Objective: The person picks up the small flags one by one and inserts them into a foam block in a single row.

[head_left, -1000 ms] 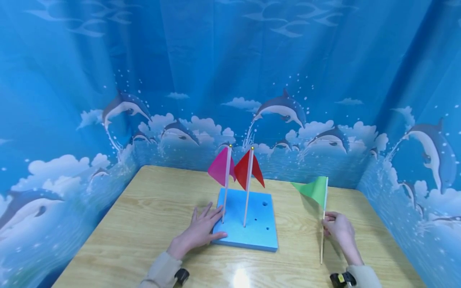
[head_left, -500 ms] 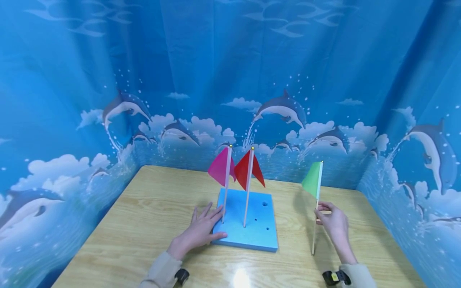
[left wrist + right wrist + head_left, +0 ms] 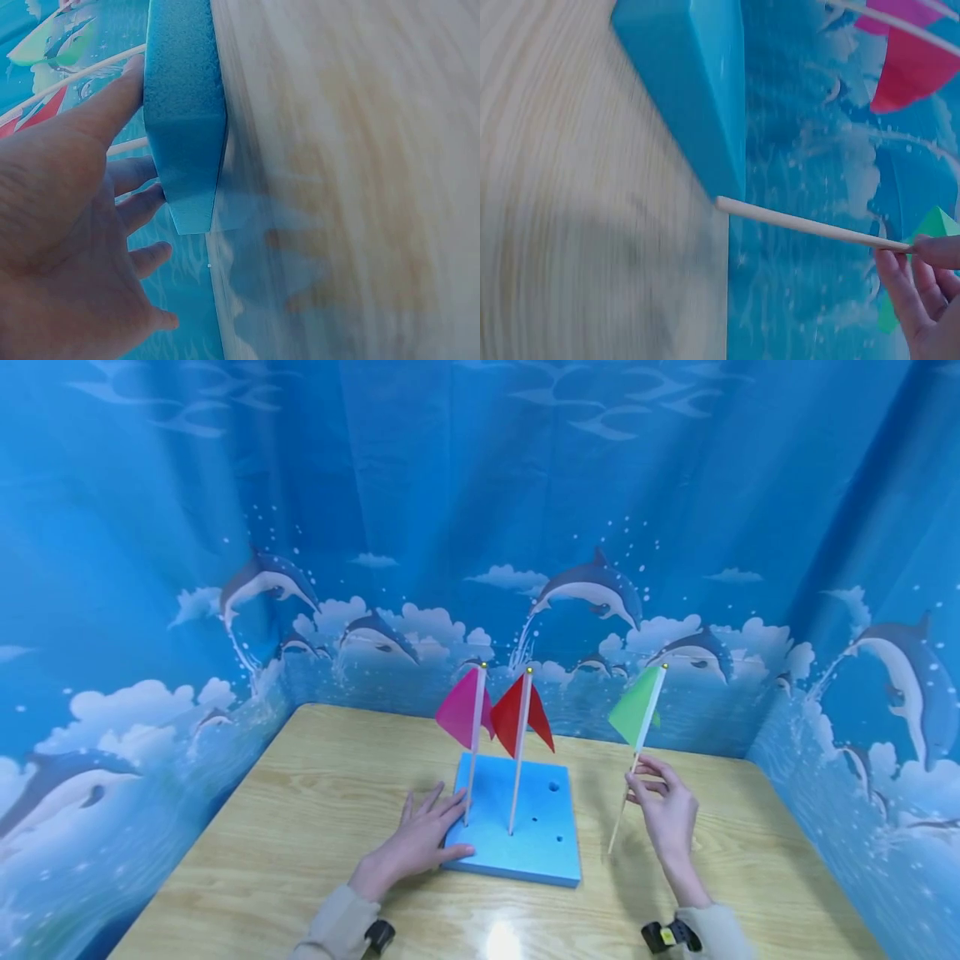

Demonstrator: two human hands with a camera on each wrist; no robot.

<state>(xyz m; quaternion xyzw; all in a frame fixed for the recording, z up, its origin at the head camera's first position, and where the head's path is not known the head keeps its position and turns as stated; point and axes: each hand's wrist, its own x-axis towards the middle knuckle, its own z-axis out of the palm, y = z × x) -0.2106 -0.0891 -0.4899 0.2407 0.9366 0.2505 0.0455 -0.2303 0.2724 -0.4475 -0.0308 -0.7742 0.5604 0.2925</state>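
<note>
A blue foam board [image 3: 491,856] lies on the wooden table with several small holes in its top. In it stand a pink flag [image 3: 459,710] and a red flag [image 3: 510,714] on thin wooden sticks. My left hand [image 3: 412,843] rests on the board's left edge, fingers spread and straight; the left wrist view shows its thumb on the foam block [image 3: 184,112]. To the right of the board, my right hand [image 3: 666,806] pinches the stick of a green flag [image 3: 633,706] between thumb and fingers. That stick [image 3: 802,223] tilts, its bare lower end above the table.
The board's free holes [image 3: 554,787] are on its right side. A blue curtain [image 3: 405,527] printed with dolphins closes off the back and both sides of the wooden table [image 3: 285,810].
My right hand has lifted the green flag and carried it left toward the board, its stick now leaning with the lower end to the left. My left hand has stayed in place.
</note>
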